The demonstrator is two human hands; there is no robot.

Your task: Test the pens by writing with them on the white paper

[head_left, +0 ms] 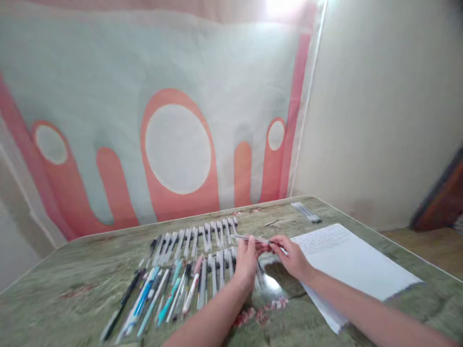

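From where I stand, the table [54, 294] carries everything. On its left lies a black pen [121, 303], then a blue pen [140, 300], a teal pen [169, 302] and a pink-topped pen [192, 288], in a loose near row. Pale pens [195, 239] with dark clips or caps line up behind them; what is inside their cloudy barrels I can't make out.

Right of these, above the table, the left hand [246, 260] pinches the pen [261, 240] between thumb and fingers, barely open. The right hand [289, 258] has its fingertips closed at the pen's right end. The pen is slim and whitish, darker toward that end, and lies nearly level.

Farther right is a sheet of paper [356, 262] with writing on its far part, too small to read, and beyond it a bundle of thin sticks [305, 212]. The left hand and arm hide some near pens, glare blurs the tabletop below the wrists, and both forearms are cut off.
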